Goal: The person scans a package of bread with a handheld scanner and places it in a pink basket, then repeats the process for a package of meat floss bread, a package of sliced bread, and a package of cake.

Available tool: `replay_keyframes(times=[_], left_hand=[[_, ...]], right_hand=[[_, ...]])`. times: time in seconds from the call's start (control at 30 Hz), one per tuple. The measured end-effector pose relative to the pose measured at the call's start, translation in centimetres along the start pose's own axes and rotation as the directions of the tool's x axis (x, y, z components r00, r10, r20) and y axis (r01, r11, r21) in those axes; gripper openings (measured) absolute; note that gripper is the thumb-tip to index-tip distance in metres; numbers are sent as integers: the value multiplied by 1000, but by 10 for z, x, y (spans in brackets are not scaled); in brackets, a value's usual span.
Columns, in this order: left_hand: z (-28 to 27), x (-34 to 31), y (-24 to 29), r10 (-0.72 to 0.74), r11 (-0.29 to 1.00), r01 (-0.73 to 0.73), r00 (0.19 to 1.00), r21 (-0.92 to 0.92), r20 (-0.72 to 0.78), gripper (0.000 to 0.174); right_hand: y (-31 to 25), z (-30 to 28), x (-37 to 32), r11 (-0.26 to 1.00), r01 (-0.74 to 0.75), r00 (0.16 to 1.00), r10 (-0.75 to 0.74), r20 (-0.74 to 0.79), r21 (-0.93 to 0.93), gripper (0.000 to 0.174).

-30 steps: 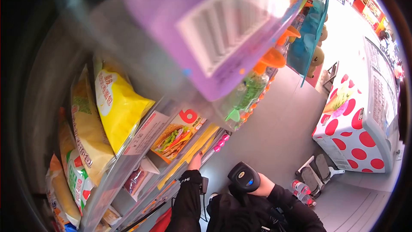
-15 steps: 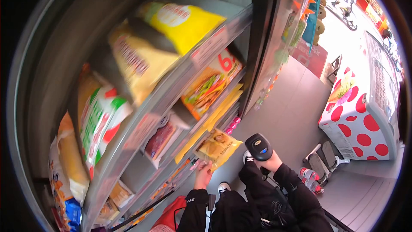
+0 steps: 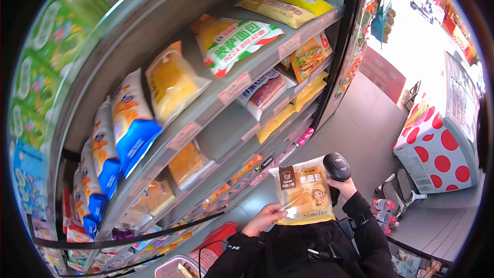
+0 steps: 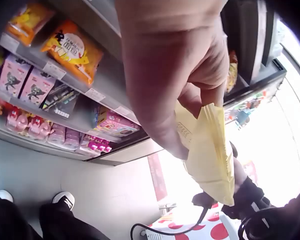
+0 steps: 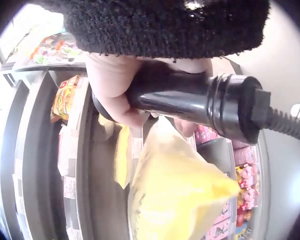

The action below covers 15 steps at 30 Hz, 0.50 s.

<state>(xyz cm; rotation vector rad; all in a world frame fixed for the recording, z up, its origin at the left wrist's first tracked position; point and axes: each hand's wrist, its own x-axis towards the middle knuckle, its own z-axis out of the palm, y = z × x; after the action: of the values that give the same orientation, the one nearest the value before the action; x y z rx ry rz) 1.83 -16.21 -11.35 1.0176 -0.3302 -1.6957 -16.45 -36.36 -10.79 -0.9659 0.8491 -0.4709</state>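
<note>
My left hand (image 3: 262, 220) pinches the lower left corner of a bag of bread (image 3: 303, 191), a clear and yellow packet with a brown label and a cartoon figure. The bag's front faces up, before my body. In the left wrist view, the thumb and fingers of that hand (image 4: 175, 70) close on the bag's edge (image 4: 210, 165). My right hand (image 3: 347, 189) grips a black barcode scanner (image 3: 337, 167), its head overlapping the bag's upper right corner. The right wrist view has the fingers curled round the scanner's handle (image 5: 175, 97), with the bag (image 5: 175, 195) right below the fingertips.
On the left stands a shelf unit (image 3: 226, 92) with bagged breads, including a pizza bread (image 3: 242, 46) and blue-and-white bags (image 3: 135, 123). A pink basket (image 3: 172, 268) is low at the left. A dotted freezer (image 3: 437, 144) and pink-capped bottles (image 3: 383, 211) are on the right.
My left hand has drawn the bag of bread away from the shelf, to the right and up against the scanner. The bag's front has turned into sight. The head view has swung left.
</note>
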Motion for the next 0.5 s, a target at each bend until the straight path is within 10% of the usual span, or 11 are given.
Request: replay_keyframes(times=[0.27, 0.5], left_hand=[[-11, -73, 34, 180, 925, -164, 983, 343, -16, 20], [4, -107, 44, 548, 836, -542, 834, 79, -71, 54]], right_hand=[[-50, 72, -60, 959, 227, 959, -251, 133, 168, 41], [-83, 137, -85, 951, 298, 920, -263, 290, -83, 42]])
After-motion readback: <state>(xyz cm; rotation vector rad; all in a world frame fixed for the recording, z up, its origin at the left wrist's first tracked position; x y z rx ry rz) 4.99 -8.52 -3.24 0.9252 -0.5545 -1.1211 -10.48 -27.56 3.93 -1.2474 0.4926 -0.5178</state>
